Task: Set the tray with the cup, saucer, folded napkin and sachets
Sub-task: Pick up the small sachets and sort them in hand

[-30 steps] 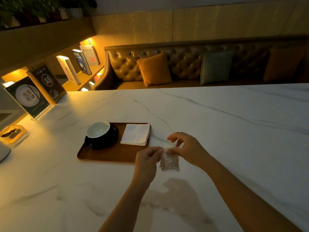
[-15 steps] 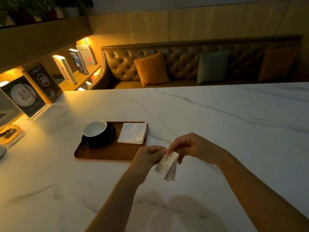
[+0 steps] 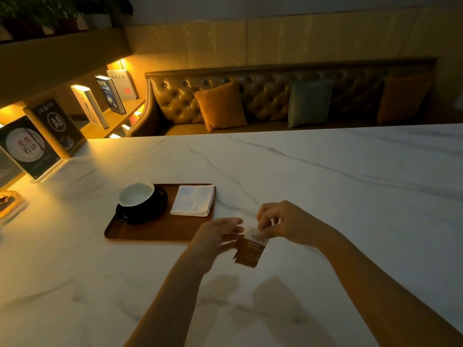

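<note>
A brown wooden tray (image 3: 150, 234) lies on the marble table. On its left half a cup (image 3: 136, 194) with a pale inside stands on a black saucer (image 3: 155, 211). A folded white napkin (image 3: 193, 204) lies on the tray's right half. Just right of the tray's front corner, my right hand (image 3: 288, 224) pinches the top of the sachets (image 3: 250, 251), which hang brown side towards me above the table. My left hand (image 3: 218, 234) is beside them with fingers stretched out, its fingertips at the sachets' left edge.
Two standing sign cards (image 3: 32, 144) occupy the table's far left corner, with a small glass dish (image 3: 10, 204) at the left edge. Beyond the table are a tufted leather sofa (image 3: 263, 96) with cushions and a lit bookshelf (image 3: 107, 96).
The sachets have turned from their white printed side to the brown side. My left hand has let go of its pinch and spread its fingers; my right hand keeps hold of the top.
</note>
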A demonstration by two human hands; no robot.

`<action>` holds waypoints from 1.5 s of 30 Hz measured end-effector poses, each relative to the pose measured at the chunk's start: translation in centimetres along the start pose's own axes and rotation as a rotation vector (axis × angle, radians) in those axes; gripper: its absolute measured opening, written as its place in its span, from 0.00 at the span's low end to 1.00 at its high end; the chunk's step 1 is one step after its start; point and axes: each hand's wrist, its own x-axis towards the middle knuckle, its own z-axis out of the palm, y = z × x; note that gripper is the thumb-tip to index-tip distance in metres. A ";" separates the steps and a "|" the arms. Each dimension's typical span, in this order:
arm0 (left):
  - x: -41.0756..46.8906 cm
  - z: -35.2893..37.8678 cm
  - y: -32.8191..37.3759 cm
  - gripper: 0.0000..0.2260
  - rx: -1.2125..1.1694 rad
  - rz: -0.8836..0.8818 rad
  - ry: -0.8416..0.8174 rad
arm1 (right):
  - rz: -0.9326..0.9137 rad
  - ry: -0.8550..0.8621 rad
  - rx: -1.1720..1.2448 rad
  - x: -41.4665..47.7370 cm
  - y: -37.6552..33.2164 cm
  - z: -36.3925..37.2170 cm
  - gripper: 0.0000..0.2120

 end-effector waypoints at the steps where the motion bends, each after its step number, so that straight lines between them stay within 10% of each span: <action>1: 0.1 -0.4 0.0 0.07 0.029 0.055 0.073 | 0.023 0.018 -0.028 0.0 0.3 0.0 0.03; 15: -0.5 0.9 -2.1 0.04 0.648 0.479 0.136 | 0.185 0.049 -0.038 0.1 1.5 1.5 0.06; 45: 4.8 -13.9 -4.2 0.05 0.045 0.073 0.224 | 0.383 0.295 0.272 13.6 0.5 12.5 0.07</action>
